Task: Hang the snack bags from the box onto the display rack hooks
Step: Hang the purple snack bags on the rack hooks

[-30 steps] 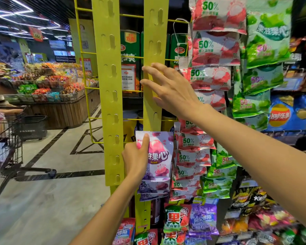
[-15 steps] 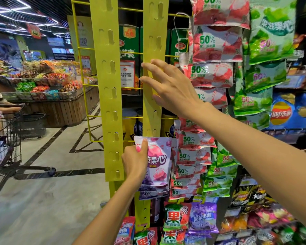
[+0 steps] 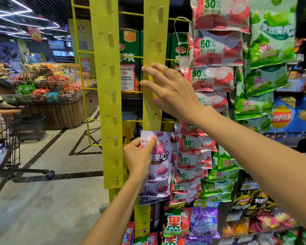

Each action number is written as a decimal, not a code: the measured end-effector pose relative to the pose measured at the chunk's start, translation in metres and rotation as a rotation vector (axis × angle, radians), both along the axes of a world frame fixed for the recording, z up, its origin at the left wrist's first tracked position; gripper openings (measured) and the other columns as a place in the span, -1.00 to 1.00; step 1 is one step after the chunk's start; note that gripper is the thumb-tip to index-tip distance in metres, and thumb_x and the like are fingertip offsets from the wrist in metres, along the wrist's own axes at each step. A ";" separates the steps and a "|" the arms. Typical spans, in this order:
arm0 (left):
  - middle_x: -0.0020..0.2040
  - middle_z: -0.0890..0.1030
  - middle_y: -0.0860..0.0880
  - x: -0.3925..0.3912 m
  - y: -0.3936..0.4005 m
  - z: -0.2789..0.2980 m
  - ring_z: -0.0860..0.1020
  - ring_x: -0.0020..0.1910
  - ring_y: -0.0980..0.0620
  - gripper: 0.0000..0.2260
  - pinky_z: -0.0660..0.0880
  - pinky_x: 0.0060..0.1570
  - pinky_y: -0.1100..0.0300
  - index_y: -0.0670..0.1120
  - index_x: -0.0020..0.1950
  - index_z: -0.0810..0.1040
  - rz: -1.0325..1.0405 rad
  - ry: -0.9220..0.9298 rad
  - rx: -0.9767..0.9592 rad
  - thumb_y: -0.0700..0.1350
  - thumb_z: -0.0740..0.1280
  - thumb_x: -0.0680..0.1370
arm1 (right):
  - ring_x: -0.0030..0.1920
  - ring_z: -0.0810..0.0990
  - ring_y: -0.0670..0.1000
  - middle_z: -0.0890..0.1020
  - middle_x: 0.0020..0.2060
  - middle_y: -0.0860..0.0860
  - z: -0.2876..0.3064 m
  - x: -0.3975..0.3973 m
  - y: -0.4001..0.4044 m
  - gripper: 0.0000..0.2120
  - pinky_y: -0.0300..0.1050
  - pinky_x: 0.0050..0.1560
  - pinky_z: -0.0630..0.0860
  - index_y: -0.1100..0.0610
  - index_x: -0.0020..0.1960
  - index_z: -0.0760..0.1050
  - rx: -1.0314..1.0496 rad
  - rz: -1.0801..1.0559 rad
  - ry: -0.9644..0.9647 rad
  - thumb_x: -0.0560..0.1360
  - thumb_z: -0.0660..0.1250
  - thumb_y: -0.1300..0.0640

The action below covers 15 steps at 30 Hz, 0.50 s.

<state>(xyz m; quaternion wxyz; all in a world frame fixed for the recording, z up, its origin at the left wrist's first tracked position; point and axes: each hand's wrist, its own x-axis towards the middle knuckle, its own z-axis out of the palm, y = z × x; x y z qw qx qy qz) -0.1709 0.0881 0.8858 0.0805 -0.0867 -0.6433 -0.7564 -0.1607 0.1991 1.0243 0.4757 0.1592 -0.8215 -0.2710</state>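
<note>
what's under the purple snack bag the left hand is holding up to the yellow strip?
Below the purple snack bag pinched by the left hand, more purple bags hang overlapped on the yellow strip. The strip's hooks behind them are covered, so how they attach can't be seen.

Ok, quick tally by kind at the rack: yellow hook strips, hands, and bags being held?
Yellow hook strips: 2, the left strip and the right strip
Hands: 2, the left hand and the right hand
Bags in a grip: 1, the purple bag, pinched by the left hand
Total: 5
</note>
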 end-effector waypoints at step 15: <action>-0.30 0.63 0.00 -0.001 -0.003 -0.007 0.62 -0.27 -0.03 -0.84 0.56 -0.30 0.03 0.08 -0.28 0.53 0.097 0.109 -0.058 -0.06 0.39 0.50 | 0.31 0.45 0.20 0.48 0.31 0.16 -0.001 -0.002 0.001 -0.57 0.08 0.12 0.49 0.14 0.22 0.52 0.004 -0.028 -0.005 0.35 0.34 0.18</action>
